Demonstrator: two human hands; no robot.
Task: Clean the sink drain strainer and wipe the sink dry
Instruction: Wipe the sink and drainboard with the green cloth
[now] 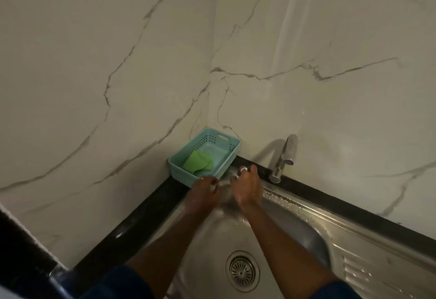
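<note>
Walls [94, 62] of white stone with grey lines fill most of the view, two of them, and they meet in a corner at 12 o'clock

One shiny metal sink [295, 228] takes up the low part, from 6 o'clock out to 4 o'clock. One black counter edge [132, 223] runs round the sink, between it and the walls

One blue-green basket [226, 143] with little holes sits in the corner, near the middle of the view. One silver tap [285, 154] stands at 3 o'clock from the basket, on the black edge by the wall

Two bare arms reach up from 6 o'clock and cross over the sink bowl, so they hide part of it. The left hand [204, 192] is at the near side of the basket with its fingers curled. The right hand [247, 190] is just beside it, at the far rim of the sink. Both are blurry, so I cannot tell if either hand holds anything

One round drain strainer [241, 271] sits in the bottom of the sink at 6 o'clock, between the two arms and well apart from both hands

One green cloth [198, 160] lies inside the basket
</note>
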